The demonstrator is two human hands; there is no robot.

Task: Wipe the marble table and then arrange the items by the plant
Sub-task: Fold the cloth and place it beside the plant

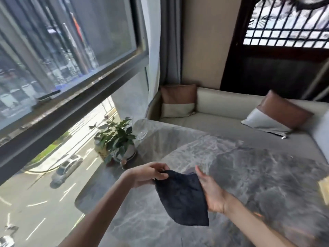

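Observation:
A dark navy cloth (181, 198) hangs above the grey marble table (249, 175), held between both hands. My left hand (149, 173) pinches its upper left corner. My right hand (210, 191) grips its right edge, palm toward me. A green potted plant (115, 138) in a white pot stands at the table's far left corner by the window. Just behind the plant are clear glasses (141, 129), and a small yellowish box (101, 152) sits to its left.
A large window (62, 50) runs along the left, with a street far below. A beige sofa (222, 111) with brown-and-white cushions (277, 114) borders the table's far side. A yellowish object (324, 188) is cut off by the frame's right edge.

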